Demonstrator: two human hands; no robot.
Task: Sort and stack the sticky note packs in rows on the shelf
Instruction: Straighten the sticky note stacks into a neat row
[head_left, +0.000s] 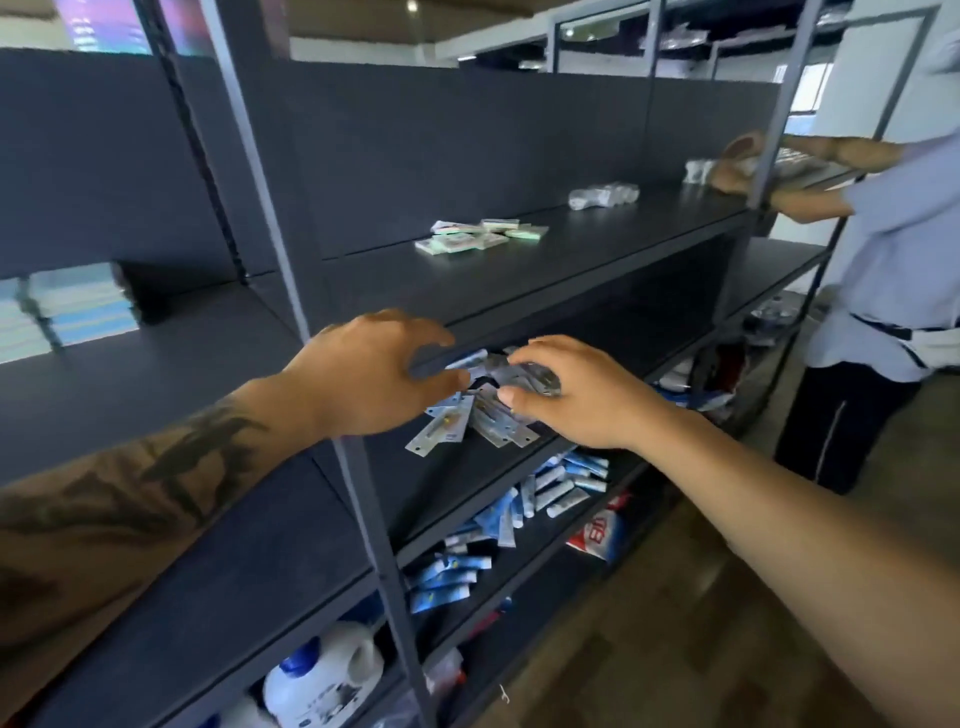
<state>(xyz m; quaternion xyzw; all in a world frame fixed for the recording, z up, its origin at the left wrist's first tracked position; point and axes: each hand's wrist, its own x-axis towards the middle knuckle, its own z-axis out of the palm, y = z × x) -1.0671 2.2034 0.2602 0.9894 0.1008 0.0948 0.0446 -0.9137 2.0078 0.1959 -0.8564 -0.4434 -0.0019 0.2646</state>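
Note:
Several sticky note packs (480, 235), pale green and white, lie loosely spread on the upper dark shelf (597, 260), beyond both hands. One shelf lower lies a heap of small clear blister packs (470, 423). My left hand (363, 374) hovers at the left side of that heap, its fingers and thumb curved in a C with nothing between them. My right hand (566, 395) is on top of the heap, and its curled fingers and thumb pinch a few of the blister packs. The packs under my palms are hidden.
A grey metal upright (358, 467) crosses in front of my left wrist. Blue-and-white tubes (519, 509) fill the shelf below, and a white jug (322, 670) stands lower. Another person (878, 291) works at the shelf's right end. Stacked booklets (72, 306) sit at the left.

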